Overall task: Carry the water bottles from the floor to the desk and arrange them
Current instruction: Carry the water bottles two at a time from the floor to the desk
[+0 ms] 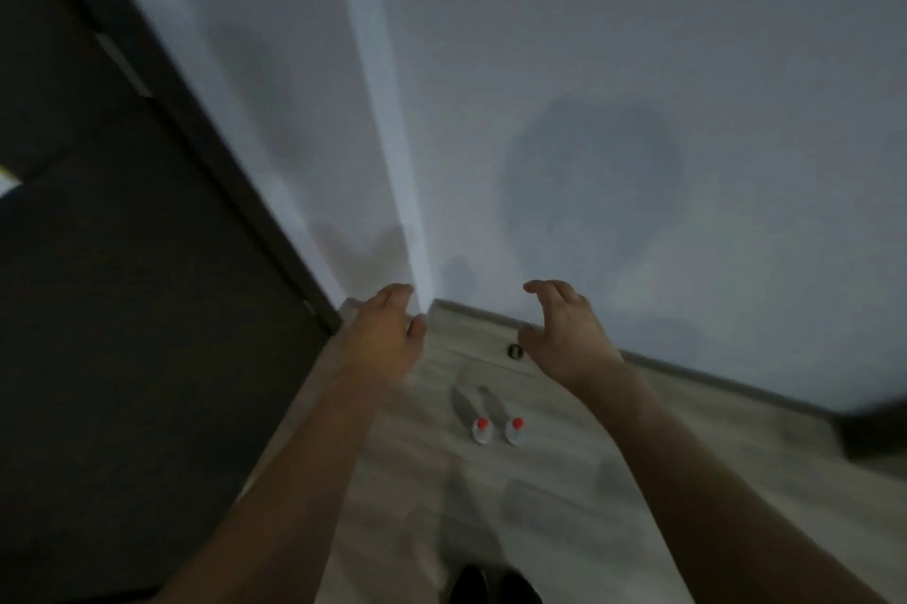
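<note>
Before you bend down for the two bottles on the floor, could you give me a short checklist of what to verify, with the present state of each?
1. Both bottles in view: left bottle and right bottle stand side by side on the floor. Ok.
2. Red caps on: ok.
3. Left hand free, fingers loosely curled: ok.
4. Right hand free, fingers spread: ok.
5. Hands at the bottles: not ok, both are above them, apart.
6. Desk ready: cannot tell, not in view.
</note>
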Tool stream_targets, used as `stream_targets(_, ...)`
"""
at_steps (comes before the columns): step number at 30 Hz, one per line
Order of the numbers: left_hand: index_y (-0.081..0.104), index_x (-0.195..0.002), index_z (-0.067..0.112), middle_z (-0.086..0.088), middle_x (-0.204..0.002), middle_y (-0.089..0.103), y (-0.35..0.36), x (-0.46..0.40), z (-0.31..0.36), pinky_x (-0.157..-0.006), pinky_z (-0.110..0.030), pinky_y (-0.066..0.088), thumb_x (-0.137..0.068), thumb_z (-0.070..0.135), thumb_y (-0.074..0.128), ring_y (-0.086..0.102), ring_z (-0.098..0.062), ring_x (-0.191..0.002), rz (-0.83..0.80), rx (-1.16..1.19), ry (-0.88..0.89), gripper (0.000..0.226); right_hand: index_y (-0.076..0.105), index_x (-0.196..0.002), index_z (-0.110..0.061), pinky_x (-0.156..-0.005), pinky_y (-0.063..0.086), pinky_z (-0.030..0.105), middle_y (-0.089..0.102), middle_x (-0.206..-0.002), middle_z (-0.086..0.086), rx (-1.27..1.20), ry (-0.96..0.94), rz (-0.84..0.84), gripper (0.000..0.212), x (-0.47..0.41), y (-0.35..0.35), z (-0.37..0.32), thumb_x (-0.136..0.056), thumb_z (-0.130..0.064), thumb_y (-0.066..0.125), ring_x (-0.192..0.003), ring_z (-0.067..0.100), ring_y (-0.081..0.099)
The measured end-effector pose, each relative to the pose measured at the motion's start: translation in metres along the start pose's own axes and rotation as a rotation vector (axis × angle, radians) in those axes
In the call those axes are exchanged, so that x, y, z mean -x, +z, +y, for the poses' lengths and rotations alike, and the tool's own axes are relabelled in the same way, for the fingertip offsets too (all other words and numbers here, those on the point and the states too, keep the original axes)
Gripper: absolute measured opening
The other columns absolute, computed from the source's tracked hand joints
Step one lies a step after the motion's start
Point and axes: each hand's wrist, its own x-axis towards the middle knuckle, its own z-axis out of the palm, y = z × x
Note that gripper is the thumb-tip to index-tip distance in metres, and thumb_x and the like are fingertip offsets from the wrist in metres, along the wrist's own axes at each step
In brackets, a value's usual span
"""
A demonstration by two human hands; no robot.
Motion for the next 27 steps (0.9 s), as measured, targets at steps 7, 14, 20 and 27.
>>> stream_targets(7, 0.054, -0.12, 0.016, -0.008, -0.118, 0.06, 0.102, -0.02, 0.062, -0.088, -0.036, 0.046, -0.091, 0.028, 0.053, 0.056, -0.028, -0.11, -0.23, -0.001, 0.281, 0.031, 0.04, -0.141, -0.016, -0.107, 0.033, 0.034, 0.044, -0.142, 0.007, 0.01, 0.297, 0.055, 0.056, 0.029, 0.004, 0.086, -0.089, -0.026, 0.057, -0.129, 0.027, 0.041)
stream_targets(14, 0.058, -0.125, 0.002, -0.017, -0.123, 0.059, 0.18, -0.03, 0.016, -0.097, -0.04, 0.045, -0.092, 0.016, 0.058, 0.055, -0.034, -0.114, -0.286, -0.007, 0.361, 0.037, 0.037, -0.144, -0.019, -0.109, 0.032, 0.035, 0.041, -0.145, 0.005, -0.006, 0.368, -0.009, 0.058, 0.008, 0.08, 0.147, -0.09, -0.029, 0.056, -0.133, 0.026, 0.037)
stream_targets(20, 0.057, -0.107, 0.002, -0.013, -0.105, 0.059, 0.327, -0.031, -0.064, -0.082, -0.037, 0.045, -0.089, 0.014, 0.053, 0.055, -0.031, -0.098, -0.355, -0.059, 0.31, 0.022, 0.036, -0.144, -0.02, -0.106, 0.036, 0.038, 0.039, -0.145, 0.005, 0.021, 0.354, -0.139, 0.061, -0.039, 0.235, 0.232, -0.089, -0.028, 0.059, -0.132, 0.026, 0.038)
stream_targets(27, 0.046, -0.131, 0.011, -0.01, -0.136, 0.048, 0.564, -0.037, -0.169, -0.09, -0.039, 0.044, -0.088, 0.026, 0.056, 0.052, -0.032, -0.117, -0.471, -0.135, 0.126, 0.047, 0.036, -0.143, -0.017, -0.103, 0.041, 0.04, 0.04, -0.143, 0.01, 0.085, 0.315, -0.245, 0.062, -0.115, 0.45, 0.363, -0.088, -0.03, 0.059, -0.126, 0.032, 0.043)
